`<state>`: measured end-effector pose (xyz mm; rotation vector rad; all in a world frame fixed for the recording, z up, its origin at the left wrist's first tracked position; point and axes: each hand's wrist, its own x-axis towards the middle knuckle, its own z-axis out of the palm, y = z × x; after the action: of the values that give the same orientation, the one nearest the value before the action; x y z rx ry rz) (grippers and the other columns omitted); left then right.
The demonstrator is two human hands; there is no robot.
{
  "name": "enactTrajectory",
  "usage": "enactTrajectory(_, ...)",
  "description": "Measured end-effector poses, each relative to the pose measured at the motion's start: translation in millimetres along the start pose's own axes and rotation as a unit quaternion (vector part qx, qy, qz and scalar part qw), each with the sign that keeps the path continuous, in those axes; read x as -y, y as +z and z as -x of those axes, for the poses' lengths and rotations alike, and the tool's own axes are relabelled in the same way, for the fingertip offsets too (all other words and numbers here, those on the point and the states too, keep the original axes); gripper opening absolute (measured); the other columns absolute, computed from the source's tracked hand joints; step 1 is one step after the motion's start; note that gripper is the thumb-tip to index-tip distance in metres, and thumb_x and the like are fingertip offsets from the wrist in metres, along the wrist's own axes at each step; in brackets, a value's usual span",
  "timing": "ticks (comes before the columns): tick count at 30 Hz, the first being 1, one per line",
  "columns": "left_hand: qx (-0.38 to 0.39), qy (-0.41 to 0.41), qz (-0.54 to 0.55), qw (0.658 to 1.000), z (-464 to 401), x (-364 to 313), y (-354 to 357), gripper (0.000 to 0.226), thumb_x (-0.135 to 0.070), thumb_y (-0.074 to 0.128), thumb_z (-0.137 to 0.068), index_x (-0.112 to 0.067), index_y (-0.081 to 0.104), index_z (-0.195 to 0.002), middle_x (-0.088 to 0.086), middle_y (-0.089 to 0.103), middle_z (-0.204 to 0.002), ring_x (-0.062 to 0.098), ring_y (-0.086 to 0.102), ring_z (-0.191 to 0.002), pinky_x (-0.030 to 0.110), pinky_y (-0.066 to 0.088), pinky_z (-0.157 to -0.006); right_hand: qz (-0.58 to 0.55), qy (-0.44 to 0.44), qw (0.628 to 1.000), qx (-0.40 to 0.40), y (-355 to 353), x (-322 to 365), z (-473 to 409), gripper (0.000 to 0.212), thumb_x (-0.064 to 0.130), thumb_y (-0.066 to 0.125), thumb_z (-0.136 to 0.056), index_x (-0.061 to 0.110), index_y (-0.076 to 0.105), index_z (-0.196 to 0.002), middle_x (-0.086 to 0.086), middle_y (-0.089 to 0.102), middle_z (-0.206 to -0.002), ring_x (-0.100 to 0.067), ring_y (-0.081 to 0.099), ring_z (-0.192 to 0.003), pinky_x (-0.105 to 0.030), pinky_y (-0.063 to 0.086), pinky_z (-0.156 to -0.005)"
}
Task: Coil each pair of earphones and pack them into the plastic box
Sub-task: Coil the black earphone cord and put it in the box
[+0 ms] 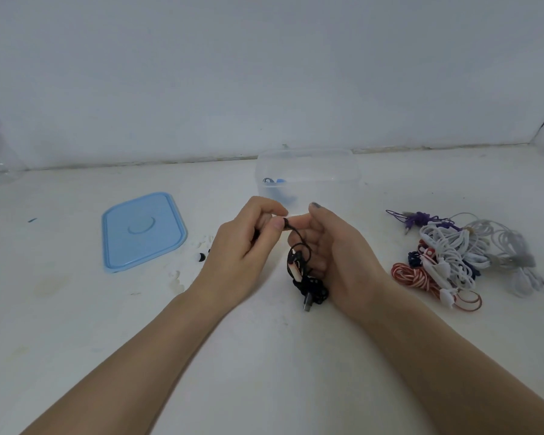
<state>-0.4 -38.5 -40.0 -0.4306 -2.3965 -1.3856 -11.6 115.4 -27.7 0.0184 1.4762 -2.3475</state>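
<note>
A white table [264,356] fills the lower frame. At centre, the left hand [242,255] pinches one end of the black earphones [305,271] between thumb and curled fingers; the right hand [336,255], fingers curled, holds the dangling cord, its bundle and plug resting on the table. Left of centre lies the blue lid [143,232]. At right sits a tangled pile of earphones [462,255], white, red-striped and purple. Just above the hands stands the clear plastic box [308,174], a blue pair [275,182] inside. A small ear tip [201,257] lies beside the lid.
</note>
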Motion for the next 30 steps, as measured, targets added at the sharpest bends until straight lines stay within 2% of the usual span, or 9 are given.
enactTrajectory(4,0.0,-0.058,0.039,0.998,1,1,-6,0.025,-0.04,0.043,-0.099,-0.027,0.061,-0.11,0.014,0.045,-0.075,0.023,0.043,-0.07,0.023,0.034,-0.064,-0.084,-0.009,0.996,-0.032,-9,6,-4,0.036,0.035,0.048,-0.1,0.005,0.065,-0.099,-0.004,0.048,-0.062,-0.015,0.035,-0.044,-0.02,0.037,-0.039)
enactTrajectory(7,0.094,-0.035,0.0,0.995,4,1,-3,0.031,-0.046,0.043,-0.092,-0.022,0.062,-0.096,0.001,0.051,-0.067,0.014,0.046,-0.066,0.026,0.037,-0.063,-0.18,-0.009,0.983,-0.039,-17,8,-8,0.029,0.034,0.052,-0.097,0.007,0.063,-0.098,-0.003,0.048,-0.066,-0.015,0.031,-0.05,-0.024,0.029,-0.05)
enactTrajectory(10,0.15,-0.032,-0.023,0.988,3,2,3,0.032,-0.055,0.052,-0.085,-0.025,0.061,-0.094,-0.006,0.039,-0.06,0.008,0.036,-0.056,0.02,0.03,-0.054,-0.253,-0.007,0.967,-0.036,-23,9,-10,0.025,0.03,0.053,-0.096,0.006,0.061,-0.098,-0.003,0.049,-0.068,-0.015,0.039,-0.053,-0.026,0.033,-0.057)
enactTrajectory(13,0.121,-0.04,-0.047,0.991,2,5,6,0.021,-0.046,0.067,-0.088,-0.027,0.061,-0.093,-0.008,0.034,-0.06,0.007,0.033,-0.055,0.021,0.028,-0.054,-0.276,-0.006,0.961,-0.037,-25,9,-10,0.025,0.027,0.054,-0.096,0.004,0.058,-0.105,-0.007,0.054,-0.072,-0.019,0.05,-0.057,-0.028,0.043,-0.06)
enactTrajectory(17,0.108,-0.041,-0.051,0.992,0,4,5,0.02,-0.025,0.061,-0.099,-0.021,0.056,-0.08,-0.009,0.036,-0.061,0.006,0.034,-0.057,0.019,0.03,-0.055,-0.274,-0.004,0.961,-0.04,-25,9,-11,0.024,0.025,0.058,-0.094,0.004,0.06,-0.106,-0.01,0.06,-0.08,-0.021,0.055,-0.065,-0.031,0.049,-0.066)
enactTrajectory(20,0.1,-0.062,-0.054,0.992,-1,4,2,0.027,-0.025,0.052,-0.103,-0.008,0.057,-0.082,-0.008,0.039,-0.062,0.007,0.035,-0.058,0.021,0.03,-0.056,-0.212,-0.015,0.976,-0.043,-25,9,-10,0.022,0.02,0.06,-0.092,0.004,0.064,-0.106,-0.012,0.064,-0.089,-0.023,0.059,-0.072,-0.033,0.052,-0.075)
enactTrajectory(24,0.072,-0.086,-0.026,0.993,-3,5,-1,0.034,-0.027,0.044,-0.106,-0.021,0.06,-0.077,-0.012,0.047,-0.061,0.006,0.041,-0.06,0.021,0.032,-0.057,-0.093,-0.072,0.992,-0.053,-20,2,-14,0.022,0.009,0.058,-0.094,0.007,0.067,-0.113,-0.009,0.066,-0.098,-0.021,0.064,-0.086,-0.035,0.056,-0.083)
enactTrajectory(26,0.054,-0.1,-0.003,0.994,-4,5,-2,0.037,-0.024,0.042,-0.107,-0.02,0.059,-0.075,-0.015,0.047,-0.059,0.005,0.042,-0.059,0.019,0.032,-0.057,-0.023,-0.103,0.992,-0.075,-18,-2,-14,0.018,0.004,0.059,-0.091,0.009,0.072,-0.103,-0.007,0.065,-0.097,-0.016,0.064,-0.086,-0.031,0.056,-0.079)
enactTrajectory(30,0.033,-0.12,0.03,0.992,-4,4,-3,0.037,-0.017,0.038,-0.107,-0.01,0.055,-0.075,-0.016,0.045,-0.055,0.005,0.039,-0.057,0.017,0.03,-0.055,0.206,-0.204,0.946,-0.142,-17,-8,-8,0.013,0.018,0.067,-0.082,0.026,0.073,-0.09,0.003,0.064,-0.106,-0.003,0.06,-0.085,-0.02,0.045,-0.079)
